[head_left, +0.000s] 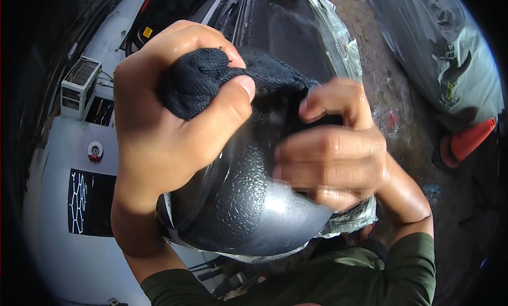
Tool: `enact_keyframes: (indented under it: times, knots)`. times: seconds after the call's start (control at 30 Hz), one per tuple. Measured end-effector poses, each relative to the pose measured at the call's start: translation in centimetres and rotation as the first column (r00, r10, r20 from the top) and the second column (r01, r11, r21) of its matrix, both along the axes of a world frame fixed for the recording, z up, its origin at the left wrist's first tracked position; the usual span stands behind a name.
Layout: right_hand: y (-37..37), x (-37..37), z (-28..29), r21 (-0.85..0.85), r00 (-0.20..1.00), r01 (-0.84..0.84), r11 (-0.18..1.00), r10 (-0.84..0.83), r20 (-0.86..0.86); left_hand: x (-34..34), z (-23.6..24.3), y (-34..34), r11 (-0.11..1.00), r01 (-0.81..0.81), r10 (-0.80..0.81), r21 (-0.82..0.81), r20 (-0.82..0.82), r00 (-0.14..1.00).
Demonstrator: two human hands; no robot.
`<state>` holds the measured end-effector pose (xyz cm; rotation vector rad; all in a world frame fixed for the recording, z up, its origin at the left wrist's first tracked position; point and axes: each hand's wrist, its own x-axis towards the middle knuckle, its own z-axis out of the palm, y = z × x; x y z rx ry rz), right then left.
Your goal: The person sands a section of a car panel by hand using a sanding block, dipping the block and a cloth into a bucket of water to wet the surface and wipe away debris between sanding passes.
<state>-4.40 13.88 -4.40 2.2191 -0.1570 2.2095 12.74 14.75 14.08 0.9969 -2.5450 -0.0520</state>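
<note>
A dark knitted cloth is bunched and twisted between my hands. My left hand is wrapped round its thick end, with the thumb pressed over the fabric. The cloth stretches right to my right hand, whose fingers are curled at its far end and partly smeared by motion. Both hands look wet. Below them is a rounded, glossy dark panel, seemingly part of a vehicle, with water beads on its textured-looking middle. My hands and the cloth hide part of it.
Crinkled clear plastic sheeting edges the panel. Right of it lies a stained floor with an orange cone beside a large plastic-draped shape. At left are a white boxy unit and a dark rectangle with white lines.
</note>
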Motion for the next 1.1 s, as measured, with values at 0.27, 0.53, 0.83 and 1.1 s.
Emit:
enact_keyframes:
  times: [0.27, 0.53, 0.83, 1.1]
  knots:
    - [-0.1, 0.1, -0.6, 0.056, 0.999, -0.045, 0.997, 0.044, 0.019, 0.1, -0.4, 0.0, 1.0, -0.007, 0.007, 0.021, -0.003, 1.0]
    - [-0.7, 0.9, -0.6, 0.023, 0.988, -0.125, 0.992, 0.122, 0.094, 0.0, 0.0, -0.1, 1.0, -0.011, 0.011, 0.009, 0.005, 1.0]
    - [0.7, 1.3, 0.0, -0.107, 0.988, -0.127, 0.986, 0.135, 0.075, 0.0, 0.1, 0.3, 0.998, -0.03, 0.029, 0.048, 0.019, 0.999]
    - [-0.4, 0.9, 0.2, -0.078, 0.992, -0.096, 0.992, 0.102, 0.075, 0.0, 0.2, 0.1, 0.999, -0.017, 0.017, 0.048, -0.005, 1.0]
